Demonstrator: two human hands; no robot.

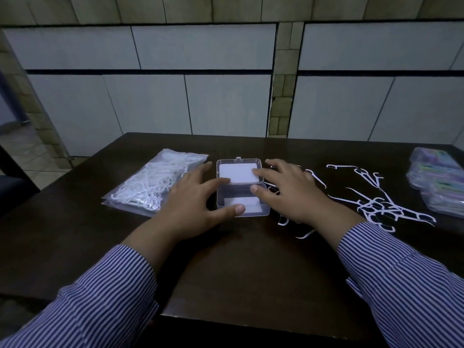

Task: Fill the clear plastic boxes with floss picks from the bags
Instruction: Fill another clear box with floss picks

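Note:
A clear plastic box [233,194] lies open in the middle of the dark table, its lid [238,163] folded back flat with a white card in it. My left hand [193,199] rests against the box's left side, thumb at the front edge and a fingertip on the hinge line. My right hand [286,189] lies on the box's right side, fingers straight and touching the lid and base. Clear bags of white floss picks [153,184] lie to the left. Loose white floss picks [374,197] are scattered on the right.
A stack of clear packets with coloured contents [437,182] sits at the table's right edge. The table's front edge [251,320] is close to me. A tiled wall stands behind the table, and a dark chair [15,187] is at far left.

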